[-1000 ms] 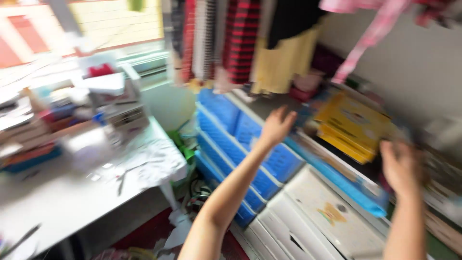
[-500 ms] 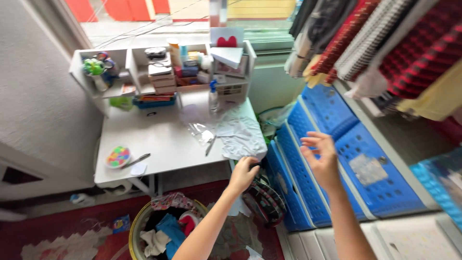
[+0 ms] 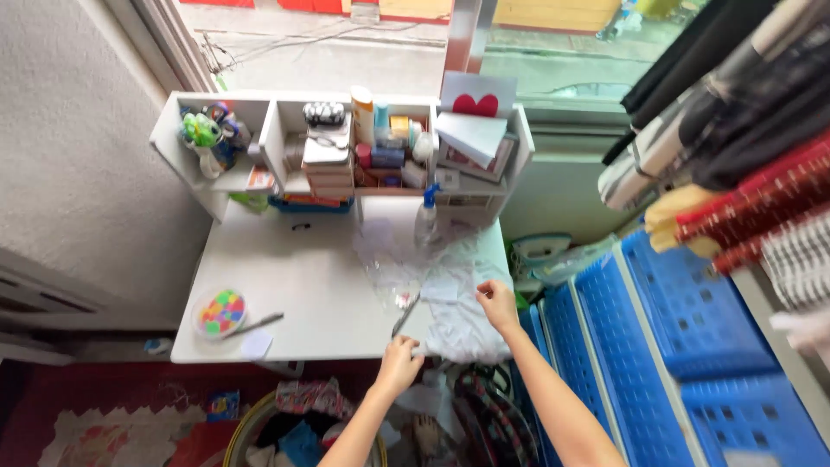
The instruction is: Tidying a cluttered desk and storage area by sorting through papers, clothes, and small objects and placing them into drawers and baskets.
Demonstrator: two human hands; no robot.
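My left hand (image 3: 399, 361) reaches to the front edge of a white desk (image 3: 303, 285), fingers curled at the edge of a crumpled white plastic sheet (image 3: 458, 303). My right hand (image 3: 499, 304) rests on the same sheet near the desk's right end, fingers bent onto it. A dark pen-like tool (image 3: 405, 315) lies on the desk just above my left hand. A spray bottle (image 3: 425, 220) stands behind the sheet.
A white shelf unit (image 3: 346, 147) full of small items sits at the desk's back. A colourful round palette (image 3: 221, 312) lies front left. Blue drawer bins (image 3: 683, 346) stand to the right, hanging clothes (image 3: 743, 130) above them. A laundry basket (image 3: 294, 428) sits below.
The view has swung from the blue bins toward the desk. Both hands moved forward and left, from above the bins onto the plastic sheet at the desk's front edge.
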